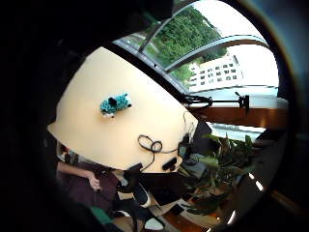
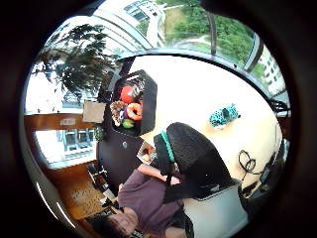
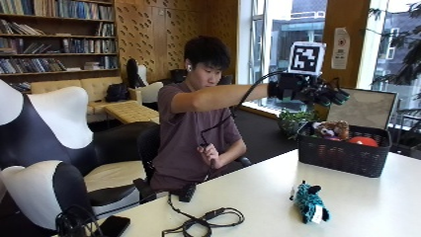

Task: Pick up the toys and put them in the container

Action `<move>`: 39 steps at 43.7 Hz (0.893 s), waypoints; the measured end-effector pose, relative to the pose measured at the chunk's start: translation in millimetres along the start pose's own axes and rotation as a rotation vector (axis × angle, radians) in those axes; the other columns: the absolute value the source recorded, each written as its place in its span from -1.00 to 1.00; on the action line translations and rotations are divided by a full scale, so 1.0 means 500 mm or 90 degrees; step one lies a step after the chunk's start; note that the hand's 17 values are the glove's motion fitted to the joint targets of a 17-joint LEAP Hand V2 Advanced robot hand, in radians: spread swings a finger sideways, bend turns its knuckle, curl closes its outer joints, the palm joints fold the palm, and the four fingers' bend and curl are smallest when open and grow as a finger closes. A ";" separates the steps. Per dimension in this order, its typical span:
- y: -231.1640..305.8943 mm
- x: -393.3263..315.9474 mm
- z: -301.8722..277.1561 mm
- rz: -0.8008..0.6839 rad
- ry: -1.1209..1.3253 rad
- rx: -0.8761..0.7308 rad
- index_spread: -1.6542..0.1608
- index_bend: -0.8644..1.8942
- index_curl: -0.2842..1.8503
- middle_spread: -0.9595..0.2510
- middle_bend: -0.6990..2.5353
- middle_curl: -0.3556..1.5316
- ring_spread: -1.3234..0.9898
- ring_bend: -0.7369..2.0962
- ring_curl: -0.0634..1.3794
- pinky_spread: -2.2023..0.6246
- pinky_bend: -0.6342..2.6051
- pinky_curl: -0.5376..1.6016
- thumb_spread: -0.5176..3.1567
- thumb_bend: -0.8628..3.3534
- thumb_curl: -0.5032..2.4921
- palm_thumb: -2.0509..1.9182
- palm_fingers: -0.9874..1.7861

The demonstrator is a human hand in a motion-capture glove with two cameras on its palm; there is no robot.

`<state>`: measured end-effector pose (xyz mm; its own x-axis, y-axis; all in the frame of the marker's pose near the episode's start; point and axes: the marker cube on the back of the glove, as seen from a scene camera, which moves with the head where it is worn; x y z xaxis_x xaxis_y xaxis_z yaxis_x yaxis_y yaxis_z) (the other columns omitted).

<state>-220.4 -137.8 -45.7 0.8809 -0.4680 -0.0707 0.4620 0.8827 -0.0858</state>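
A teal plush toy [image 3: 308,202] with a black mane lies on the pale table [image 3: 368,207], a little in front of the black woven basket [image 3: 342,157]. The basket holds a brown plush [image 3: 332,129] and a red ball [image 3: 362,141]. The thumb side palm view looks down into the basket [image 2: 150,99] at the red ball [image 2: 127,93], an orange ring [image 2: 134,111] and a green toy [image 2: 128,124]. My gloved right hand [image 3: 309,90] hangs in the air above the basket's near end, fingers relaxed, holding nothing. The teal toy [image 1: 115,104] [image 2: 223,116] lies well below the palm.
A coiled black cable [image 3: 204,219] lies at the table's near end, and the person's bare left hand [image 3: 209,154] holds its lead. A dark phone [image 3: 113,225] lies at the table corner. Black and white chairs [image 3: 46,148] stand behind, a potted plant [image 3: 293,118] beyond the basket.
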 end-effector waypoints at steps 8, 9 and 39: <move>-0.015 0.095 0.168 0.155 -0.025 -0.024 0.52 -0.29 -0.46 0.46 -0.49 -0.36 0.16 -0.30 -0.33 0.61 -0.16 -0.16 -0.02 -0.60 -0.46 0.03 -0.41; -0.019 0.096 0.193 0.164 -0.035 -0.031 0.52 -0.29 -0.46 0.46 -0.49 -0.36 0.16 -0.30 -0.33 0.61 -0.16 -0.16 -0.02 -0.60 -0.46 0.03 -0.41; -0.123 0.061 0.626 0.150 -0.222 0.028 0.49 -0.07 -0.35 0.27 -0.19 -0.25 -0.05 -0.08 -0.23 0.44 -0.20 -0.18 -0.07 -0.51 -0.35 0.27 0.32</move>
<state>-189.6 -193.1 268.5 0.9414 -0.2171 0.2580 0.2411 0.9683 -0.0648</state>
